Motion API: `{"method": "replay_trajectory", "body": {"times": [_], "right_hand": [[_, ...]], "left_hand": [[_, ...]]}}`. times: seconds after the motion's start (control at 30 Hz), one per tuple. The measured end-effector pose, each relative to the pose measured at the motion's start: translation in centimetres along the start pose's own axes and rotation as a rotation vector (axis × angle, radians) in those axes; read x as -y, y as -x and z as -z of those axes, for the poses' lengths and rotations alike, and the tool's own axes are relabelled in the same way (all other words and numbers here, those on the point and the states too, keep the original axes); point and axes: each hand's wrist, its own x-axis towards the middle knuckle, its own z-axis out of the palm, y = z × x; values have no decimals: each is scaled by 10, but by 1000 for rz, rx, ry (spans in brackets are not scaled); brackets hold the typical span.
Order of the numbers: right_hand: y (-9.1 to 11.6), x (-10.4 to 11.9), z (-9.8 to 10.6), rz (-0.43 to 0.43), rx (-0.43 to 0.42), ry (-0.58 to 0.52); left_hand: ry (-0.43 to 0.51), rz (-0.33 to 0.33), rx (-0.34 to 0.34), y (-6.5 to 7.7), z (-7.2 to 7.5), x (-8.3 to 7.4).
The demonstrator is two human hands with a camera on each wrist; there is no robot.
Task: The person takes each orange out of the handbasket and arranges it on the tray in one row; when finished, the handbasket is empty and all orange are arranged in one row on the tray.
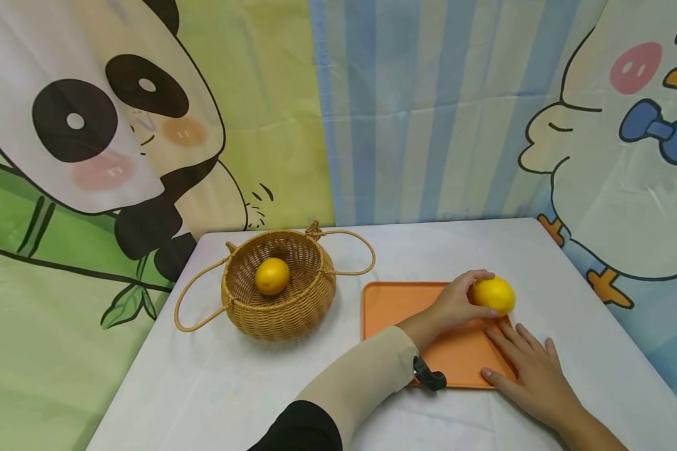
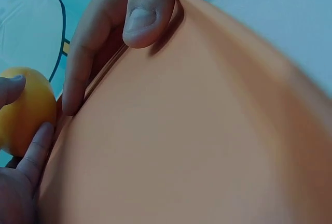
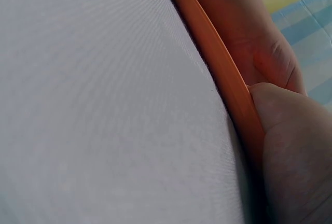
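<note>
My left hand (image 1: 459, 300) grips a yellow lemon (image 1: 494, 295) between thumb and fingers, at the far right corner of the orange tray (image 1: 395, 307). In the left wrist view the lemon (image 2: 32, 112) sits against the tray's rim, partly covered by fingers. My right hand (image 1: 533, 373) rests on the tray's right side, fingers spread and mostly straight, thumb over the near right corner. The right wrist view shows the thumb side of this hand (image 3: 298, 146) touching the tray's rim (image 3: 220, 63).
A wicker basket (image 1: 282, 322) with two loop handles stands left of the tray, holding another lemon (image 1: 272, 276). A white cloth (image 1: 214, 388) covers the table. Printed curtains with a panda (image 1: 141, 119) and a white bird (image 1: 626, 207) hang behind and beside it.
</note>
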Motion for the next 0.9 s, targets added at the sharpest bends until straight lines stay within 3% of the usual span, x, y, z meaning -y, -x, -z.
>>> {"method": "replay_trajectory", "body": {"times": [0.17,0.67,0.9], "right_hand": [[-1,0,0,4,-1,1],[-1,1,0,6,0,5],[0,-1,0,-1,5,7]], "left_hand": [[8,1,-6,0,0,0],[-120,-14,-48,-4,0,-2],[-136,25,-46,-4,-1,-7]]}}
